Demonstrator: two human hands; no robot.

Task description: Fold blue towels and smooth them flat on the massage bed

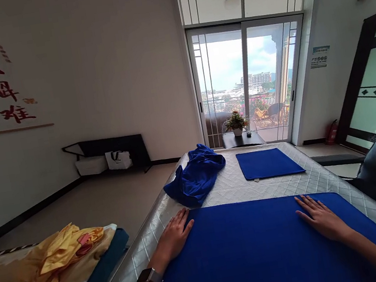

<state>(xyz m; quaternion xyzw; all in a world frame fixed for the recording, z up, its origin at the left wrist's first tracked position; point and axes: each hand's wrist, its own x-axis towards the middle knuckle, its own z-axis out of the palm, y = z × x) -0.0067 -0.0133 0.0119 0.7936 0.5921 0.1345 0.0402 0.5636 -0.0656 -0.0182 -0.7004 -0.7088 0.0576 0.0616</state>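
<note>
My left hand (176, 233) lies palm down at the upper left corner of the wide blue cloth (249, 251), its thumb on the fabric and the other 4 fingers close together, pointing up the frame along the cloth's left edge. My right hand (321, 220) rests flat on the same cloth, right of the frame's middle, with its fingers slightly spread and their tips at the far edge; I pinch nothing with either. The wide blue cloth fills the lower middle of the frame, running out at the bottom, on the silvery quilted mattress (226, 194). It looks deep blue, plain and smooth, with a nearly straight far edge and a rounded corner at right. I count 3 blue pieces on the mattress: this 1 laid flat under my 2 hands, 1 crumpled blue cloth (196, 178) just beyond my left fingertips, and 1 flat blue rectangle (269, 163) above my right hand in the frame, apart from the wide cloth, with 1 small pale tag at its near edge. I wear 1 watch (149, 277), on my left wrist.
</note>
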